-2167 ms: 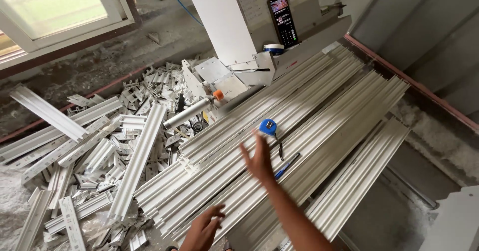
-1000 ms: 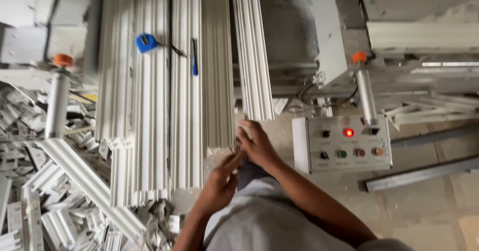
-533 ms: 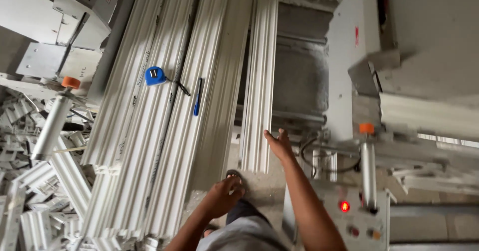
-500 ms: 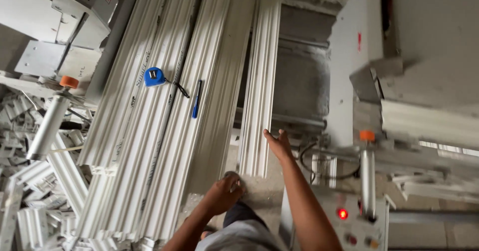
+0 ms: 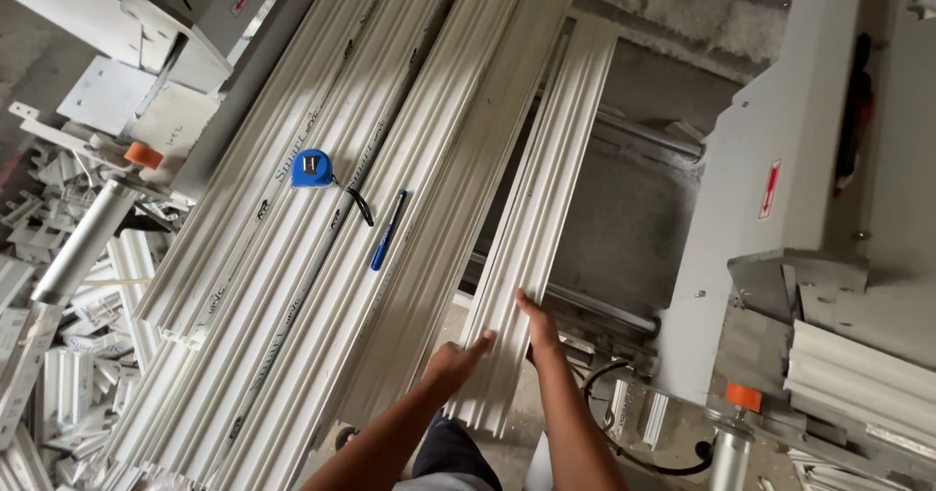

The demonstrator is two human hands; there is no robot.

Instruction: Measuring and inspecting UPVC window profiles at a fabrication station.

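Observation:
A long white ribbed plastic profile (image 5: 546, 198) lies apart at the right of a big stack of similar white profiles (image 5: 322, 257). My right hand (image 5: 538, 327) grips its right edge near the near end. My left hand (image 5: 454, 364) presses against its left edge, fingers curled on it. A blue tape measure (image 5: 312, 167) with a black strap and a blue pen (image 5: 388, 230) rest on the stack, well left of my hands.
A grey machine housing (image 5: 780, 198) with red labels stands at the right, with an orange-capped cylinder (image 5: 741, 398) and a black cable (image 5: 643, 452) below. At the left, a metal cylinder (image 5: 83, 242) with an orange cap and a heap of white profile offcuts (image 5: 68, 354).
The view has swung and closed in on the stack. Both my hands have moved up to the separate profile and now hold its near end, one on each edge.

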